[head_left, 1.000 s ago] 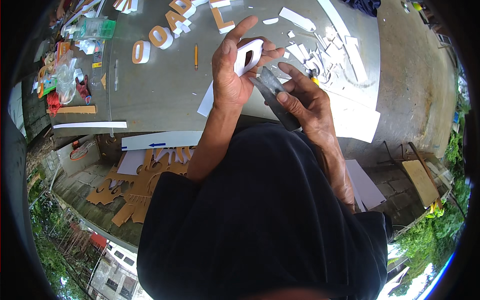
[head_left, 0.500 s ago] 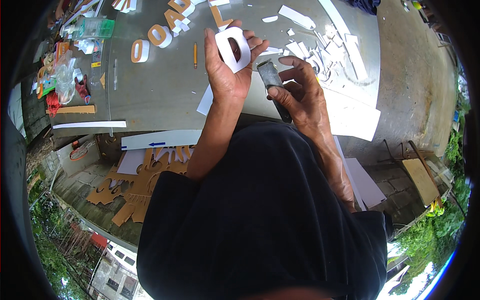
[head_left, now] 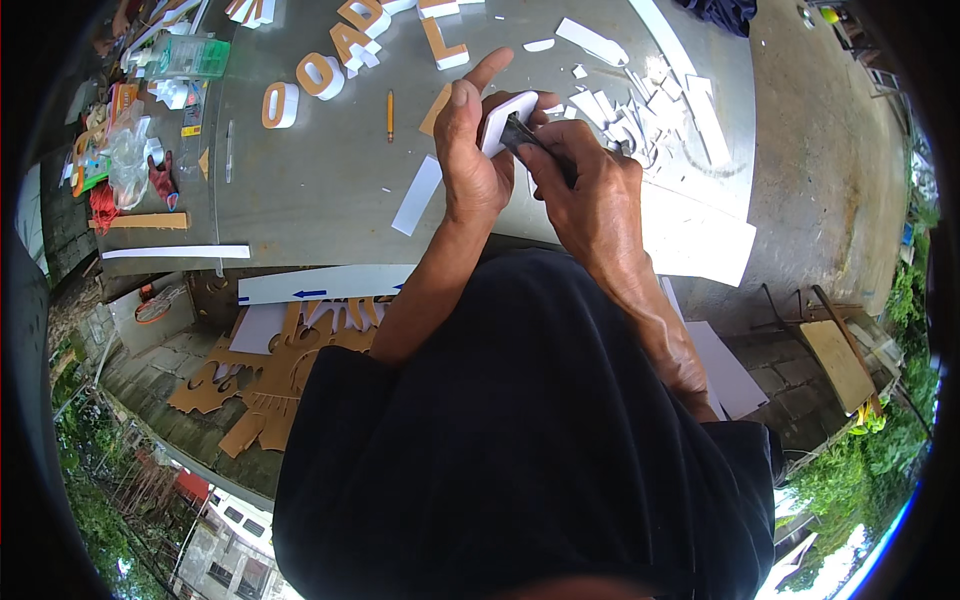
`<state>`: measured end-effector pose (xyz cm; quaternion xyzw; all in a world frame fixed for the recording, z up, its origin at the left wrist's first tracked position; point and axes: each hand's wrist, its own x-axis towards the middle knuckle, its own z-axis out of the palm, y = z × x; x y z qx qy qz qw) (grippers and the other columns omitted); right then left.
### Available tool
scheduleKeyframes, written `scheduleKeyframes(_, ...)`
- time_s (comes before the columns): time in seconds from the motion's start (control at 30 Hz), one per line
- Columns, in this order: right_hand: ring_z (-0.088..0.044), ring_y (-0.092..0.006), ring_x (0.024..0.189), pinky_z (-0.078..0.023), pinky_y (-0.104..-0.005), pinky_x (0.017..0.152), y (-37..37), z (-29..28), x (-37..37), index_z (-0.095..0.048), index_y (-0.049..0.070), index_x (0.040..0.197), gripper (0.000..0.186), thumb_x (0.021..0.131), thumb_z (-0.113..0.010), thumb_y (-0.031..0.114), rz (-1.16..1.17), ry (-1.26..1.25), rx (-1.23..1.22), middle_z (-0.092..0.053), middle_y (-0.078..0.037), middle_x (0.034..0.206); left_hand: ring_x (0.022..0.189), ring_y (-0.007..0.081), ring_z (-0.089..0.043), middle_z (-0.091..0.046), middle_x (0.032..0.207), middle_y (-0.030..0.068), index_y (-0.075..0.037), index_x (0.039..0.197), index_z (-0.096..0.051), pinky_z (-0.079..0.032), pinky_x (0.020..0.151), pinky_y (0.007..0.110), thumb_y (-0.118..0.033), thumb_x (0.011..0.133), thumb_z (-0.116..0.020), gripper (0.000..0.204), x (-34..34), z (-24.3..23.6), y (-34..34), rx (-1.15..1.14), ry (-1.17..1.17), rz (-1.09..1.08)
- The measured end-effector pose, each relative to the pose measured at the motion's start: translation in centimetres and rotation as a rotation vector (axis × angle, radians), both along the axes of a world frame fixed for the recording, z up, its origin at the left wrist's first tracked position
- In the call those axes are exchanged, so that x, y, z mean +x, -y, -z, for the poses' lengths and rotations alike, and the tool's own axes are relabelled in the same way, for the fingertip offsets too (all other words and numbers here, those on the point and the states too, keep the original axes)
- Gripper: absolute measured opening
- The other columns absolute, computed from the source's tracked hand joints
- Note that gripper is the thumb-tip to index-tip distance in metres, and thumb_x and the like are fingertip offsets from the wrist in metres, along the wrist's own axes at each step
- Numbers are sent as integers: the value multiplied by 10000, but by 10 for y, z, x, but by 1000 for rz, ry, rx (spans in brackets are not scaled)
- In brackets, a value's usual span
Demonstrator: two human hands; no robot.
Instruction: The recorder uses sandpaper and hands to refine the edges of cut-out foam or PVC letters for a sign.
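Note:
My left hand (head_left: 477,160) grips a white letter D (head_left: 505,118) by its sides, tilted so that its face turns toward my right hand. The left index finger points up, off the letter. In my right hand (head_left: 590,180) is a narrow dark grey sanding block (head_left: 520,137), pinched between thumb and fingers. Its far end meets the letter at the D's inner opening. The fingers behind the letter are partly hidden. Beyond my left hand, a brown-faced white letter L (head_left: 447,45) lies on the grey table (head_left: 310,180).
Several brown-faced letters, among them an O (head_left: 320,76), line the far left. A pencil (head_left: 390,115) lies left of my hands. White offcuts (head_left: 640,110) are heaped at the right, by a white sheet (head_left: 690,235). A green-tinted bottle (head_left: 195,57) and a plastic bag (head_left: 128,165) stand far left.
My right hand has moved left and brought the sanding block against the letter D. My left hand has tilted the letter from facing up to nearly edge-on and shifted slightly right.

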<state>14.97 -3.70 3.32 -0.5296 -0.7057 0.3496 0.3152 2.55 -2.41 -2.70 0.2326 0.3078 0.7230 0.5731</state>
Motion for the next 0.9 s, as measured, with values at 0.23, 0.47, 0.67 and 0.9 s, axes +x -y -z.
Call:
scheduleKeyframes(0.23, -678, -158, 560, -513, -289, 517, 5, 10, -10, -630, -8, 888, 118, 867, -732, 48, 27, -21, 104, -698, -121, 675, 715, 223, -681, -700, 858, 200, 43, 1444, -392, -569, 713, 310, -346, 956, -574, 651, 0, 0, 1, -8, -136, -36)
scheduleKeyframes(0.47, -698, -226, 600, -530, -329, 536, 4, 13, -14, -617, 12, 890, 119, 852, -728, 33, 92, -61, 189, -701, -150, 717, 805, 171, -624, -581, 872, 77, 24, 1434, -439, -507, 742, 296, -399, 954, -491, 641, 6, -6, 3, -70, -294, -71)
scheduleKeyframes(0.67, -711, -329, 634, -535, -390, 515, 8, 15, -17, -607, 15, 927, 121, 851, -700, 32, 82, -99, 230, -698, -184, 767, 670, 179, -630, -558, 878, 92, 94, 1474, -290, -564, 623, 295, -282, 911, -642, 763, 5, 2, 2, 24, -113, -108)
scheduleKeyframes(0.9, -726, -216, 634, -541, -312, 536, 14, 16, -11, -630, 19, 909, 130, 840, -741, 15, 11, -81, 204, -711, -160, 744, 704, 172, -624, -560, 879, 79, 51, 1460, -360, -529, 640, 279, -363, 939, -550, 692, 8, -3, 3, -5, -235, -111)
